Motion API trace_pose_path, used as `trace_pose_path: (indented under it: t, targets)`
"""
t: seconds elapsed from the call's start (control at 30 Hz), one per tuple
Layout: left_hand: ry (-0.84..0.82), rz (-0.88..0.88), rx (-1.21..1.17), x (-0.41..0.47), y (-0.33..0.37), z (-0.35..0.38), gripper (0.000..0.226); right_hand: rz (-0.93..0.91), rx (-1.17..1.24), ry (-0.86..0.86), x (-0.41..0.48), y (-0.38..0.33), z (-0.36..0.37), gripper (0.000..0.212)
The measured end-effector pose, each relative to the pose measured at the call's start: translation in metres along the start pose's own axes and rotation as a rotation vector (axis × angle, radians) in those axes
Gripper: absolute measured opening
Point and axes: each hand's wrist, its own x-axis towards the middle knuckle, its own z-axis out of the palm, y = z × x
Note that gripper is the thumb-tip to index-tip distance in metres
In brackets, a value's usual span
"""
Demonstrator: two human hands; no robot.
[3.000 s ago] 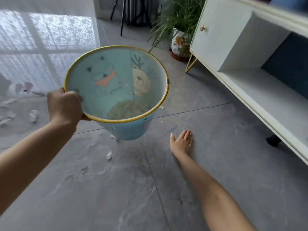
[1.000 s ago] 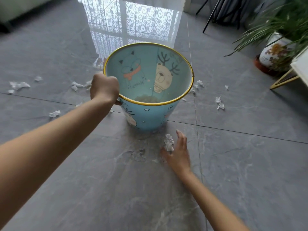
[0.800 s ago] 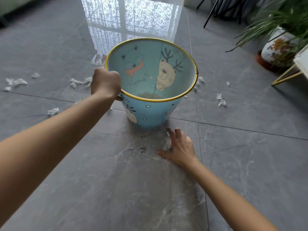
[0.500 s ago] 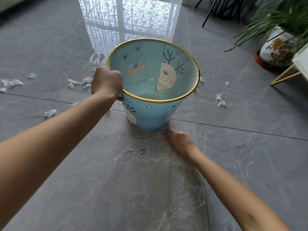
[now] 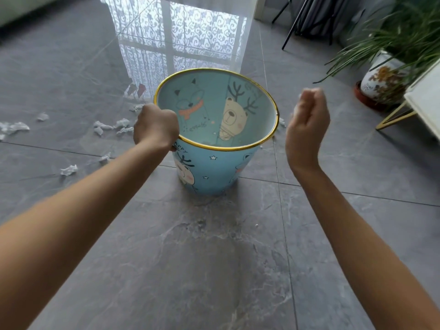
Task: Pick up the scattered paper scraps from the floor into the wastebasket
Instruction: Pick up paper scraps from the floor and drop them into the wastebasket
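Right hand (image 5: 307, 129) lifted scrap (image 5: 310, 89) — blue wastebasket (image 5: 214, 172) upright.

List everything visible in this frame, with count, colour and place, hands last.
light blue round wastebasket with gold rim: one, upright on the floor, centre.
white crumpled paper scraps: several, white, on the floor, mostly left of the wastebasket.
potted plant with long green leaves: one, white flowered pot, upper right.
white cabinet on gold legs: one, right edge.
black stand legs: few, top centre-right.
grey stone-look tiled floor: one, grey, throughout.
left hand: one, grips the wastebasket's near-left rim.
right hand: one, raised right of the rim, fingers curled, seemingly round a scrap.
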Motion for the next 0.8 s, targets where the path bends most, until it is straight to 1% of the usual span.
trace_pose_path:
  t: [0.03, 0.07, 0.1, 0.17, 0.2, 0.23, 0.27, 0.3, 0.33, 0.43, 0.5, 0.53, 0.57, 0.6, 0.63, 0.7, 0.73, 0.77, 0.8]
  targets:
    - [0.007, 0.007, 0.014, 0.000, 0.001, -0.001, 0.038, -0.074, -0.021, -0.052, 0.007, -0.010, 0.006, 0.022]
    - [0.010, 0.003, 0.027, -0.001, 0.000, 0.000, 0.034, -0.129, -0.078, -0.164, 0.010, -0.015, 0.014, 0.027]
    - [0.016, 0.009, 0.036, -0.002, 0.001, -0.001, 0.029, -0.146, -0.163, -0.314, 0.013, -0.021, 0.022, 0.032]
    - [0.014, 0.017, 0.043, -0.003, 0.000, -0.002, 0.024, -0.083, -0.396, -0.633, 0.013, -0.024, 0.037, 0.043]
    - [0.005, 0.016, 0.030, -0.003, 0.000, -0.001, 0.029, -0.065, -0.538, -0.750, 0.012, -0.023, 0.041, 0.055]
    - [-0.004, 0.013, 0.017, -0.004, -0.001, 0.000, 0.035, -0.097, -0.632, -0.811, 0.009, -0.021, 0.042, 0.069]
    - [-0.008, 0.004, 0.014, -0.006, 0.000, -0.002, 0.041, -0.112, -0.656, -0.835, 0.006, -0.020, 0.040, 0.079]
    - [-0.009, 0.005, 0.019, -0.007, 0.000, -0.002, 0.043, -0.109, -0.613, -0.807, 0.004, -0.020, 0.037, 0.081]
    - [-0.005, 0.000, 0.031, -0.007, 0.001, -0.004, 0.042, -0.081, -0.548, -0.740, 0.004, -0.024, 0.033, 0.075]
    - [0.011, 0.006, 0.043, -0.006, 0.001, -0.007, 0.038, -0.003, -0.331, -0.426, -0.004, -0.021, 0.016, 0.039]
    - [0.009, 0.006, 0.042, -0.005, 0.002, -0.008, 0.039, 0.072, -0.207, -0.259, -0.021, -0.013, 0.000, 0.031]
    - [0.005, 0.004, 0.040, -0.006, 0.002, -0.009, 0.039, 0.142, -0.159, -0.223, -0.035, -0.006, -0.011, 0.024]
    - [0.006, 0.007, 0.041, -0.005, 0.003, -0.009, 0.039, 0.227, -0.151, -0.251, -0.050, 0.003, -0.021, 0.013]
    - [-0.003, 0.004, 0.036, -0.007, 0.003, -0.008, 0.039, 0.312, -0.217, -0.369, -0.069, 0.014, -0.033, 0.004]
    - [-0.004, 0.006, 0.035, -0.007, 0.004, -0.008, 0.039, 0.370, -0.353, -0.529, -0.087, 0.027, -0.042, 0.012]
    - [-0.002, 0.009, 0.037, -0.006, 0.004, -0.007, 0.040, 0.401, -0.660, -0.886, -0.123, 0.056, -0.059, 0.024]
    - [-0.001, 0.009, 0.031, -0.005, 0.003, -0.007, 0.040, 0.394, -0.768, -0.992, -0.140, 0.067, -0.064, 0.025]
    - [-0.003, 0.007, 0.026, -0.004, 0.003, -0.006, 0.041, 0.374, -0.851, -1.038, -0.154, 0.074, -0.067, 0.025]
    - [-0.007, 0.003, 0.029, -0.004, 0.003, -0.006, 0.040, 0.322, -0.908, -1.035, -0.166, 0.080, -0.069, 0.027]
